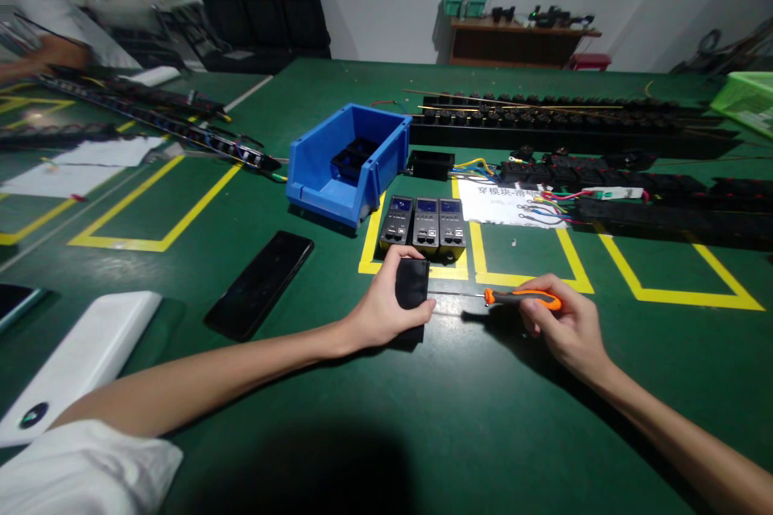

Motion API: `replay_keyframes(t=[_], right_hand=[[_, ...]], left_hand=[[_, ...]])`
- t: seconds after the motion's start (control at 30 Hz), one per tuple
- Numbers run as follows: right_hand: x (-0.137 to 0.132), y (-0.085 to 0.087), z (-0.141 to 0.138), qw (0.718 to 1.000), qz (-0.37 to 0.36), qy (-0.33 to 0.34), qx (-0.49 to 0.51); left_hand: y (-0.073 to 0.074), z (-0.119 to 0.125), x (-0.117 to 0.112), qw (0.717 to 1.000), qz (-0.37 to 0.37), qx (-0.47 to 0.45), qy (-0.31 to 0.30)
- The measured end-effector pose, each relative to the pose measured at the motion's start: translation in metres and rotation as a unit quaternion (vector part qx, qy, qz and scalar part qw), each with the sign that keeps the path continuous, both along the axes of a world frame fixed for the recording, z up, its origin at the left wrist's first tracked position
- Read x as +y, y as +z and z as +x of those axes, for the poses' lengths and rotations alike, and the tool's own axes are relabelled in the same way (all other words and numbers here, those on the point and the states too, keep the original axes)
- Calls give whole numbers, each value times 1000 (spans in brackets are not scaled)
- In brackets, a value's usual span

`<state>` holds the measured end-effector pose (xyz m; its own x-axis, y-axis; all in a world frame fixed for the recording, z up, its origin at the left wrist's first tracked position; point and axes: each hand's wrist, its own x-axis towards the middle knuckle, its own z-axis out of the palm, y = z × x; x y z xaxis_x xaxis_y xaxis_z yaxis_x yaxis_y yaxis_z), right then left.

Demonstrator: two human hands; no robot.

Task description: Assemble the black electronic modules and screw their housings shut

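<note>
My left hand (pixel 383 302) is closed round a black box-shaped module (pixel 412 286), held upright just above or on the green table. In my right hand (pixel 564 322) is a screwdriver (pixel 522 299) with an orange and black handle. Its thin shaft points left, and the tip meets the right side of the module; whether it sits in a screw is too small to tell. Just beyond my left hand stand three black modules (pixel 426 225) in a row, with small screens and ports on them. Behind them is a blue bin (pixel 344 165) with black parts inside.
A black phone (pixel 259 286) and a white device (pixel 84 362) lie to the left. Long black strips (pixel 568 125) with wires stretch across the back right. A printed sheet (pixel 501 203) lies among yellow tape outlines. Another person's arm (pixel 48 56) is at far left.
</note>
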<state>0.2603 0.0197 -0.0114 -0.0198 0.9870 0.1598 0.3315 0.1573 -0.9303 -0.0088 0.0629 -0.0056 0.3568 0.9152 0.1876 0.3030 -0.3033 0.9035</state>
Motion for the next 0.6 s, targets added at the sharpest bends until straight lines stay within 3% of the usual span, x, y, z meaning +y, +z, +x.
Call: replay_keyframes(t=[0.13, 0.37, 0.6], right_hand=[[0, 0, 0, 1000, -4, 9, -19], [-1, 0, 0, 997, 69, 2, -38], [-1, 1, 0, 999, 31, -8, -35]], left_hand=[[0, 0, 0, 1000, 1, 2, 2], [-2, 0, 0, 1000, -10, 4, 4], [-2, 0, 0, 1000, -4, 3, 0]])
